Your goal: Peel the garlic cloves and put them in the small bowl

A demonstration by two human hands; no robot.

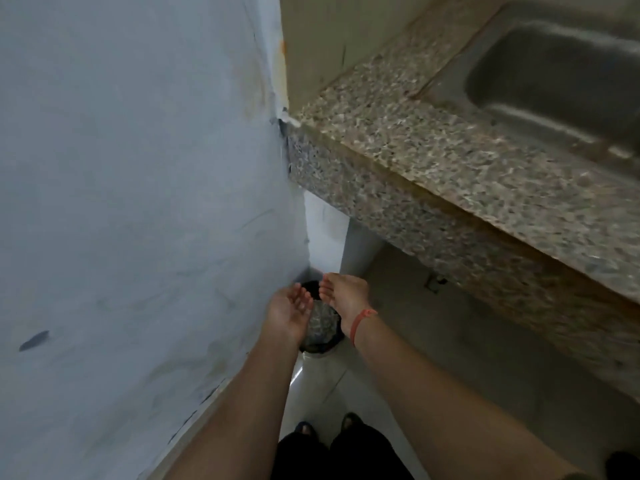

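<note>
left hand [289, 308]: palm up, fingers loosely spread and a little curved, released, nothing seen in it; held low over the trash bin [317, 348]
right hand [343, 292]: palm turned toward the left hand, fingers straight and pointing left and down, released, grasping nothing visible; fingertips near the left hand's fingertips, apart or touching cannot tell
wristband [362, 323]: orange, round the right wrist
trash bin: on the floor [322, 382] in the corner by the wall [138, 168], directly under both hands; dark liner at the rim, something pale and crumpled inside, too blurred to name
garlic cloves: whereabouts cannot tell from this view
small bowl: whereabouts cannot tell from this view
bench [450, 161]: speckled granite top with thick front edge, upper right, well above the hands
sink [554, 81]: steel, set into the bench at the far right
wall: blue-grey, scuffed, fills the left side; one dark smudge [34, 340] low on the left
floor: pale tiles, between wall and bench
feet [304, 427]: two dark shoe tips at bottom centre, dark trousers [332, 455] below them
sharpness: soft all over, bench and sink motion-blurred
</note>
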